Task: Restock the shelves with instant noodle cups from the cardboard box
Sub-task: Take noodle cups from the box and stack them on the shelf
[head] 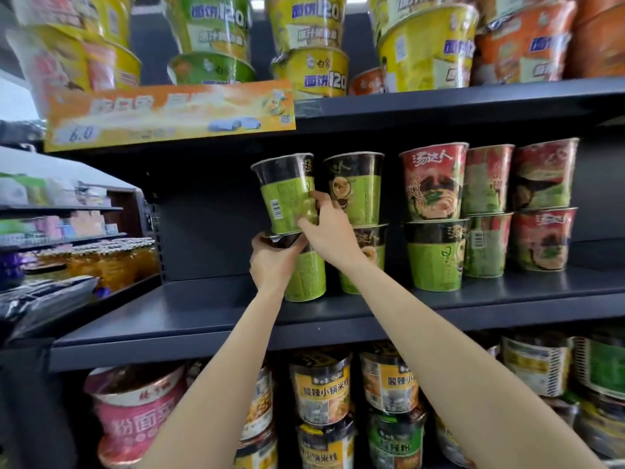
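Observation:
A green-and-black noodle cup (287, 191) stands tilted on top of a lower green cup (306, 279) on the middle shelf (209, 313). My right hand (324, 228) grips the upper cup's right side, fingers curled round it. My left hand (274, 260) holds the rim of the lower cup where the two meet. To the right stand more stacked green cups (355, 187) and red cups (433, 181). The cardboard box is not in view.
The middle shelf's left part is bare dark metal. The top shelf carries yellow, green and orange cups behind an orange price sign (169, 113). Wide bowls (321, 387) fill the bottom shelf. A side rack with jars (101, 262) stands at the left.

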The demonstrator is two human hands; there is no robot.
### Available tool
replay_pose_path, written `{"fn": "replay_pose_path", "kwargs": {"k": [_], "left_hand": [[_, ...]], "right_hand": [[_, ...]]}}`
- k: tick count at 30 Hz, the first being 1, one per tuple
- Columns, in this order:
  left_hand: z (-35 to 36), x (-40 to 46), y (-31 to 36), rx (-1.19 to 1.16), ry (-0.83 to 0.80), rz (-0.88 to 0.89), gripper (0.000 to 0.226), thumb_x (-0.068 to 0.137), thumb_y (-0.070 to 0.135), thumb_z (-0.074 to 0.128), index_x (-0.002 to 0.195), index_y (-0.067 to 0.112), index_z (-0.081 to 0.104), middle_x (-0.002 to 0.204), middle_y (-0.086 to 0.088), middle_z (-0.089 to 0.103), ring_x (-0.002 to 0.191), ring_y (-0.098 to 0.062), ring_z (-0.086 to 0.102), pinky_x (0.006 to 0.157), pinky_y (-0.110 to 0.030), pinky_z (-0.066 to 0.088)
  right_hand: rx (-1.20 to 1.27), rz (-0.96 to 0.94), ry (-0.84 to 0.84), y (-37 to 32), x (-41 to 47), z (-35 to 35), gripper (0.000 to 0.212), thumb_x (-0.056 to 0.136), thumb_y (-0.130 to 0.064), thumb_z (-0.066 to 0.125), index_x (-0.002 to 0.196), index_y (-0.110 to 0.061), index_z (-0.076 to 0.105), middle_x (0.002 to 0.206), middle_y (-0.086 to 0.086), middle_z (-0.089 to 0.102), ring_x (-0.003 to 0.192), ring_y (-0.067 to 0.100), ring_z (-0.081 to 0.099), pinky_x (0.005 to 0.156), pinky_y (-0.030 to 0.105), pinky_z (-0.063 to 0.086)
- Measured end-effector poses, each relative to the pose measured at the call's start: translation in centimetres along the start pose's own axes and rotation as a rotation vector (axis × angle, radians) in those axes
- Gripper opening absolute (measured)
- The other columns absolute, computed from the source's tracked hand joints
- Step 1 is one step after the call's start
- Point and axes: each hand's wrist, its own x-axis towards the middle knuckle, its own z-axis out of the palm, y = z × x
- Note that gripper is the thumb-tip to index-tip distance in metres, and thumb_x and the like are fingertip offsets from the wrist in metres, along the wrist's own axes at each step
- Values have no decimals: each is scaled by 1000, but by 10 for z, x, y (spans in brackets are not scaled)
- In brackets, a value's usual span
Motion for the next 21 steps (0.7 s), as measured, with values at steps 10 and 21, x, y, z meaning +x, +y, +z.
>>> {"fn": "replay_pose_path", "kwargs": {"k": [10, 21], "left_hand": [[2, 7, -5, -51, -187, 13, 90, 62, 53, 78, 133, 14, 39, 123, -4, 59, 113, -24, 57, 92, -38, 49], [-17, -90, 18, -84, -38, 579, 30, 88, 31, 56, 116, 22, 58, 107, 11, 63, 105, -11, 57, 92, -32, 46]], "right_hand": [[-69, -47, -102, 24, -14, -6, 51, 98, -25, 43, 147, -15, 30, 146, 10, 38, 123, 23, 46, 89, 20, 32], [-97, -270, 78, 52, -87, -65, 38, 94, -20, 53, 132, -19, 50, 121, -5, 59, 111, 11, 54, 92, 31, 47]]}}
